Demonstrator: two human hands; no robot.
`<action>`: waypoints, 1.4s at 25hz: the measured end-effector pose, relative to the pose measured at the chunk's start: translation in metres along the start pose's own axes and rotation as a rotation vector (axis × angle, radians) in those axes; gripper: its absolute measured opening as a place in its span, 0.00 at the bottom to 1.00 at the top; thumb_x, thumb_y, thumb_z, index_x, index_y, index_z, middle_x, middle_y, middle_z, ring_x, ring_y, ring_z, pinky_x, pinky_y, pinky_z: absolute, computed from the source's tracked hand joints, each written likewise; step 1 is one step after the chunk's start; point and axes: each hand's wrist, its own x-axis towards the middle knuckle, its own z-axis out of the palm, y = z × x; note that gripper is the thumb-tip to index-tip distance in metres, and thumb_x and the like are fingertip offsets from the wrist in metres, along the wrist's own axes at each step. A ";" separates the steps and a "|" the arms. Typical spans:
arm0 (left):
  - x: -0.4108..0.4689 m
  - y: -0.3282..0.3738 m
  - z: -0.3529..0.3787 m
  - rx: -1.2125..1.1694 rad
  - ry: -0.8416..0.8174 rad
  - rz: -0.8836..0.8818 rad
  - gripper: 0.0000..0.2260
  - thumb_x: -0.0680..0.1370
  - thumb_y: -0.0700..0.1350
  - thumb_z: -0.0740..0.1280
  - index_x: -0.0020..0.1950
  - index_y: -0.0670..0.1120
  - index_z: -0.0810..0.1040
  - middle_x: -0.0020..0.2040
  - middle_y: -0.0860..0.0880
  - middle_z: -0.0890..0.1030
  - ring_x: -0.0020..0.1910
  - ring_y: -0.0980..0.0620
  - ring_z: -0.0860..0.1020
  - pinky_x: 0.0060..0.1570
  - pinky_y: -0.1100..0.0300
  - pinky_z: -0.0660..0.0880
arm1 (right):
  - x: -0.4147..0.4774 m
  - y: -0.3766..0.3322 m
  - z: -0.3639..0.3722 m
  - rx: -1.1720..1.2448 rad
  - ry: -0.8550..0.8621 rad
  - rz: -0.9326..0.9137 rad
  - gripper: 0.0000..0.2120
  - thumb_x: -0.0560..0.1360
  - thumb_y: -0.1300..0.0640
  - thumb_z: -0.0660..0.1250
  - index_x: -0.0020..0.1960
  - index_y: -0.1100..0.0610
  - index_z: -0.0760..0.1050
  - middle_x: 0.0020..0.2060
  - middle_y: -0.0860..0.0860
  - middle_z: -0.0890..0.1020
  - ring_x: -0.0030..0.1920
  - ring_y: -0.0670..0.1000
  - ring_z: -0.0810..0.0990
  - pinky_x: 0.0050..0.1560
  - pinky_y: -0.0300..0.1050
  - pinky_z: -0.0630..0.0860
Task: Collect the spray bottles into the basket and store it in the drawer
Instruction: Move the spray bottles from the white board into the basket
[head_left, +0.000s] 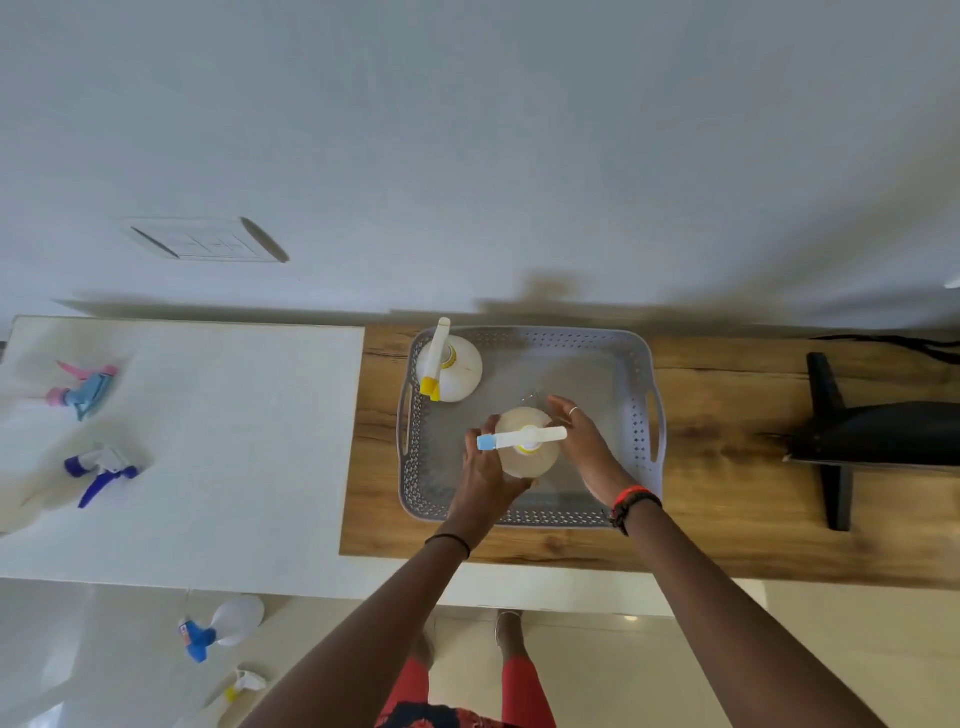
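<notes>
A grey perforated basket (631, 364) sits on the wooden counter (727, 509). A white bottle with a yellow-tipped sprayer (457, 371) stands in the basket's far left corner. Over the basket's middle, my left hand (480, 488) and my right hand (587, 441) grip the two sides of a pale bottle with a white, blue-tipped sprayer (524, 444). On the white surface (234, 441) at the left lie a pink-and-blue sprayer bottle (85, 392) and a purple-triggered bottle (104, 470). Below, on the floor, are a blue-headed bottle (223, 623) and a white-headed, yellow-collared bottle (241, 686).
A black object with a cross-shaped stand (872, 434) lies on the right end of the wooden counter, with a cable (893, 340) behind it. A white wall with a switch plate (205, 241) rises behind. My legs and feet (506, 634) stand below the counter's front edge.
</notes>
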 end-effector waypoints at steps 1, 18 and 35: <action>-0.001 -0.001 -0.002 -0.009 -0.010 -0.003 0.41 0.66 0.39 0.77 0.74 0.37 0.58 0.70 0.39 0.65 0.68 0.45 0.66 0.66 0.68 0.60 | -0.002 0.004 -0.001 0.027 0.089 0.047 0.18 0.80 0.60 0.57 0.70 0.58 0.68 0.69 0.54 0.72 0.67 0.54 0.71 0.68 0.51 0.69; 0.012 0.020 -0.019 -0.858 0.032 -0.499 0.23 0.78 0.32 0.59 0.73 0.44 0.66 0.69 0.41 0.73 0.67 0.43 0.74 0.66 0.52 0.72 | -0.001 -0.002 -0.002 0.616 0.137 0.248 0.10 0.79 0.64 0.61 0.59 0.59 0.72 0.54 0.57 0.77 0.54 0.56 0.76 0.57 0.48 0.76; 0.050 0.036 -0.011 -1.102 0.105 -0.560 0.28 0.77 0.29 0.53 0.75 0.47 0.61 0.71 0.49 0.68 0.60 0.52 0.75 0.54 0.63 0.74 | 0.043 -0.039 0.001 0.378 0.163 0.065 0.16 0.75 0.70 0.63 0.62 0.65 0.73 0.57 0.59 0.80 0.56 0.53 0.78 0.63 0.50 0.75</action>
